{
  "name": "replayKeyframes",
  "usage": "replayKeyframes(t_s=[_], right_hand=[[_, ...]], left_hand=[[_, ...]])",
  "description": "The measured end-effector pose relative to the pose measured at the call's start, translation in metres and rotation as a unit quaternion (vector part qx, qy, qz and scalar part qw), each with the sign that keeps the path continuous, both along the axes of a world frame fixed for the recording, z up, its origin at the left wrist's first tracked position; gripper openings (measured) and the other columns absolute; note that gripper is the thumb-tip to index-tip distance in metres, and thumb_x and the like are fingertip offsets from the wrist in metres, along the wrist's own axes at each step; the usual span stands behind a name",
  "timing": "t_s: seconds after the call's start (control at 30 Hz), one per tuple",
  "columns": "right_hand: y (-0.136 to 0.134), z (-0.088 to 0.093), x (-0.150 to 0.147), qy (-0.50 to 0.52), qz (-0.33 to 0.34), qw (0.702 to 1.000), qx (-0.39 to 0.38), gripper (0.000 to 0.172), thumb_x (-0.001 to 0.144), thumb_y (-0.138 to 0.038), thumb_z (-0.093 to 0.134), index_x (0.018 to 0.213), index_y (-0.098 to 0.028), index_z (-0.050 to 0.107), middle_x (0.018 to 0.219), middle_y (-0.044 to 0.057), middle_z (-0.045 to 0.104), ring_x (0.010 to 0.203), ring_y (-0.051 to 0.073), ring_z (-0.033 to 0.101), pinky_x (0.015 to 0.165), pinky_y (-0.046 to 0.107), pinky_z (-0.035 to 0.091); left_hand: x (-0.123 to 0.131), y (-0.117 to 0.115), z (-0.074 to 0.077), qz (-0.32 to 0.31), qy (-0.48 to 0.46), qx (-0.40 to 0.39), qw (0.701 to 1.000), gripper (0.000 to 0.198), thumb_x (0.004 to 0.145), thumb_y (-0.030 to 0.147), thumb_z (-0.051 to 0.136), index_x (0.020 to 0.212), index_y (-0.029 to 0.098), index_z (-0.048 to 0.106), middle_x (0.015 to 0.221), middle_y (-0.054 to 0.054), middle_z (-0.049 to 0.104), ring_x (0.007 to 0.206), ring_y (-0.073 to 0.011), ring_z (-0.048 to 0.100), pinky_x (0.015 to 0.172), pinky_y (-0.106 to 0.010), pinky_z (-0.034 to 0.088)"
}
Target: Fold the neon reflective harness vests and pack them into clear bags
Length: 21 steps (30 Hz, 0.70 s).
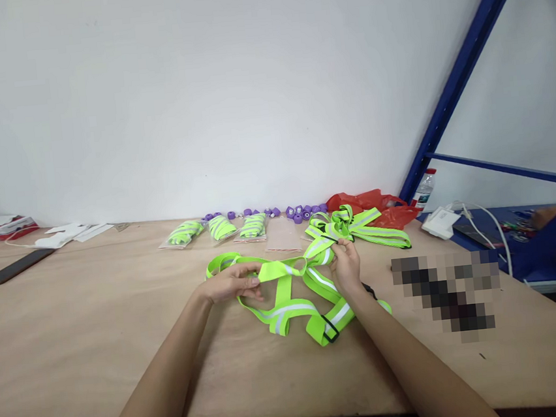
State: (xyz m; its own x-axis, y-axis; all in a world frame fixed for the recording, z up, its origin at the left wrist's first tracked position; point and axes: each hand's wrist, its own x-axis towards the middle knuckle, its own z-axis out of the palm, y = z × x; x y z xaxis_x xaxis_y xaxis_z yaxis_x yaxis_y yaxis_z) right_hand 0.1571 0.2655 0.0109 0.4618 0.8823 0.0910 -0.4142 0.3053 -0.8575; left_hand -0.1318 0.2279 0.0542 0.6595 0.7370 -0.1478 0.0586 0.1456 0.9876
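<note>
A neon yellow-green reflective harness [286, 310] with silver stripes lies loosely spread on the wooden table in front of me. My left hand [233, 283] pinches one of its straps, which stretches across toward the right. On the other side my right hand [346, 264] grips the harness near a dark buckle, its fingertips closed on the webbing. A black slider buckle [330, 328] shows on the strap nearest me. Behind my right hand lies a heap of similar reflective straps [376, 230], partly bunched up.
Several clear bags of folded reflective straps [221, 228] and a flat clear bag [282, 234] lie toward the wall. Purple rolls [303, 212], a red plastic bag [373, 200] and a bottle [425, 189] stand behind. A dark flat bar [17, 266] is far left; a blue frame [462, 79] rises right.
</note>
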Motion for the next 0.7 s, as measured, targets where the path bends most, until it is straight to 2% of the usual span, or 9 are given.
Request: replayKeyframes(t_s=[0.1,0.17,0.27,0.37,0.47,0.53,0.57,0.63,0.7], right_hand=[[0.0,-0.001,0.0,-0.002,-0.006,1.0,-0.008,0.039,0.06,-0.032,0.076,0.084,-0.025,0.047,0.049,-0.014,0.041,0.041,0.008,0.038,0.039,0.02,0.027],[0.0,-0.001,-0.001,-0.004,-0.009,1.0,-0.012,0.038,0.059,-0.032,0.076,0.083,-0.024,0.047,0.048,-0.014,0.04,0.039,0.007,0.035,0.038,0.02,0.024],[0.0,-0.001,-0.002,-0.01,-0.014,1.0,-0.014,0.038,0.058,-0.032,0.075,0.083,-0.024,0.048,0.05,-0.013,0.042,0.041,0.007,0.037,0.038,0.02,0.023],[0.001,-0.001,-0.002,-0.019,-0.018,1.0,-0.012,0.038,0.058,-0.033,0.075,0.083,-0.024,0.047,0.054,-0.012,0.044,0.043,0.007,0.039,0.039,0.02,0.026],[0.001,-0.001,-0.004,-0.031,-0.019,0.999,-0.007,0.038,0.06,-0.035,0.073,0.083,-0.025,0.046,0.056,-0.012,0.045,0.045,0.008,0.042,0.041,0.02,0.03],[-0.001,-0.001,-0.004,-0.043,-0.021,0.999,-0.002,0.037,0.061,-0.036,0.072,0.084,-0.025,0.045,0.057,-0.011,0.046,0.046,0.009,0.044,0.043,0.02,0.032],[-0.002,0.0,-0.005,-0.05,-0.023,0.998,0.001,0.036,0.062,-0.035,0.071,0.084,-0.025,0.045,0.057,-0.011,0.047,0.046,0.009,0.044,0.044,0.02,0.032],[-0.004,0.001,-0.005,-0.069,-0.026,0.997,0.007,0.033,0.063,-0.034,0.07,0.083,-0.025,0.045,0.058,-0.011,0.046,0.047,0.009,0.043,0.045,0.021,0.032],[-0.006,0.001,-0.004,-0.089,-0.031,0.995,0.015,0.031,0.064,-0.033,0.069,0.082,-0.024,0.046,0.06,-0.01,0.046,0.05,0.01,0.044,0.047,0.021,0.034]], left_hand=[[0.009,-0.002,-0.002,0.056,0.158,0.094,0.981,0.05,0.078,0.042,0.073,0.118,0.022,0.052,0.079,0.0,0.063,0.061,-0.0175,0.065,0.059,-0.029,0.051],[0.017,-0.003,-0.002,0.104,0.262,0.167,0.945,0.036,0.083,0.04,0.066,0.111,0.023,0.052,0.077,0.0,0.064,0.053,-0.0172,0.063,0.049,-0.025,0.043],[0.028,-0.005,0.0,0.189,0.393,0.31,0.845,0.014,0.089,0.034,0.056,0.097,0.023,0.051,0.078,-0.001,0.065,0.057,-0.0187,0.062,0.051,-0.025,0.034],[0.034,-0.006,0.003,0.261,0.476,0.408,0.734,0.007,0.089,0.031,0.053,0.088,0.024,0.051,0.072,-0.002,0.064,0.067,-0.0227,0.062,0.056,-0.027,0.03],[0.032,-0.008,0.005,0.318,0.464,0.481,0.672,0.01,0.083,0.028,0.055,0.076,0.023,0.049,0.071,-0.003,0.063,0.07,-0.0228,0.06,0.058,-0.028,0.029],[0.029,-0.009,0.005,0.338,0.391,0.552,0.654,0.016,0.079,0.024,0.055,0.068,0.023,0.043,0.071,-0.003,0.062,0.074,-0.0224,0.058,0.062,-0.03,0.033],[0.028,-0.009,0.005,0.339,0.344,0.582,0.655,0.018,0.077,0.021,0.054,0.066,0.023,0.04,0.07,-0.003,0.061,0.076,-0.0221,0.058,0.065,-0.031,0.035],[0.025,-0.008,0.003,0.334,0.258,0.605,0.675,0.02,0.074,0.016,0.051,0.064,0.023,0.036,0.063,-0.001,0.054,0.073,-0.0206,0.055,0.07,-0.031,0.037],[0.023,-0.006,0.001,0.334,0.201,0.577,0.718,0.02,0.072,0.014,0.049,0.065,0.023,0.033,0.061,0.001,0.049,0.068,-0.0183,0.051,0.067,-0.03,0.036]])
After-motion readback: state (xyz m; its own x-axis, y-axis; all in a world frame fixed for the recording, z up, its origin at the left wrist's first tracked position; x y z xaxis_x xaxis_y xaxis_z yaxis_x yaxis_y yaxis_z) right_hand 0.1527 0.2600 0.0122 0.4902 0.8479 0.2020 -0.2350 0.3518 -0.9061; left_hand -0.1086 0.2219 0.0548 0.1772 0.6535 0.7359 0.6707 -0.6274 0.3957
